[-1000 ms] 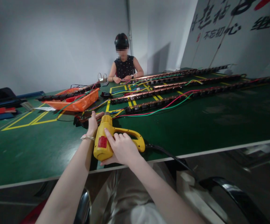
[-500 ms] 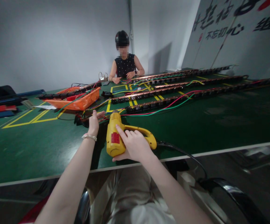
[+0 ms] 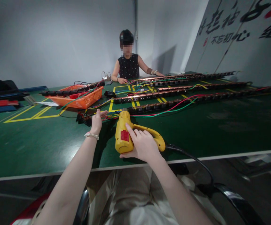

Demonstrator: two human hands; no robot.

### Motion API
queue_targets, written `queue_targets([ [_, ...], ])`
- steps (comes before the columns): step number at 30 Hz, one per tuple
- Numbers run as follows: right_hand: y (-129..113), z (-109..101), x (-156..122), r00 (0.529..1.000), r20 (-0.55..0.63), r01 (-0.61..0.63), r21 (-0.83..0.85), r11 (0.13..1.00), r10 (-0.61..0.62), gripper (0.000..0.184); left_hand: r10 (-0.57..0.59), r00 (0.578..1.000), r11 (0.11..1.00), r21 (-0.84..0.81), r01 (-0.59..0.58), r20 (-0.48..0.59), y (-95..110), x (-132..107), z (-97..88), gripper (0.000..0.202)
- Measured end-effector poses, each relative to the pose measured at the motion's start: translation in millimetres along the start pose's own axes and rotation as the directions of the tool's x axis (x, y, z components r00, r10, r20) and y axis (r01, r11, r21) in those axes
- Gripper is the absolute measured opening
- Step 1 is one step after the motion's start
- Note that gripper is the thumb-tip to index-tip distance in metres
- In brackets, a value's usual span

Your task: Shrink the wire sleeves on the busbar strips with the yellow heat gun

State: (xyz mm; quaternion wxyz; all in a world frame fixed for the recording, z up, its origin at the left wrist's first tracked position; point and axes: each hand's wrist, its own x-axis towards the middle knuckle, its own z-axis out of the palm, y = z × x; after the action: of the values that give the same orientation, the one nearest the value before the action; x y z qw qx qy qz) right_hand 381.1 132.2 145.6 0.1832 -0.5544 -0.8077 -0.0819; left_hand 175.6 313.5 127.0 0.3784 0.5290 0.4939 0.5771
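My right hand (image 3: 144, 142) is wrapped round the body of a yellow heat gun (image 3: 123, 132), index finger along its top. The gun's nozzle points away from me, at a bundle of thin coloured wires (image 3: 114, 116) near the end of the closest long strip. To the left, my left hand (image 3: 97, 121) has its fingers stretched out beside those wires, thumb raised. Just past it lies a black end piece (image 3: 85, 118) joined to the wires. Whether the left fingers touch the wires cannot be made out.
Several long black-and-copper strips (image 3: 163, 107) with coloured wires run across the green table (image 3: 43, 147). An orange basket (image 3: 86, 100) holds another strip. A black cord (image 3: 191, 156) trails from the heat gun over the front edge. A co-worker (image 3: 128, 65) sits opposite.
The heat gun in my right hand has moved right, away from my left hand. My left hand keeps its place by the wires. The co-worker has stretched an arm out sideways.
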Motion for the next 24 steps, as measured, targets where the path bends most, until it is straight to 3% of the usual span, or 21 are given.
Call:
queue_targets([
  [9, -6.7, 0.3, -0.5, 1.000, -0.014, -0.020, -0.009, 1.000, 0.020, 0.120, 0.016, 1.000, 1.000, 0.025, -0.016, -0.006, -1.5, 1.0, -0.9, 0.069],
  [20, -53.0, 19.1, 21.3, 0.997, -0.069, 0.031, 0.005, 1.000, -0.031, 0.116, -0.024, 1.000, 0.996, 0.089, 0.023, 0.013, 2.9, -3.4, -2.8, 0.070],
  [24, -63.2, 24.7, 25.2, 0.993, -0.092, 0.072, 0.005, 0.997, -0.071, 0.115, -0.088, 0.995, 0.994, 0.068, 0.085, 0.041, -2.9, 2.6, -6.8, 0.068],
])
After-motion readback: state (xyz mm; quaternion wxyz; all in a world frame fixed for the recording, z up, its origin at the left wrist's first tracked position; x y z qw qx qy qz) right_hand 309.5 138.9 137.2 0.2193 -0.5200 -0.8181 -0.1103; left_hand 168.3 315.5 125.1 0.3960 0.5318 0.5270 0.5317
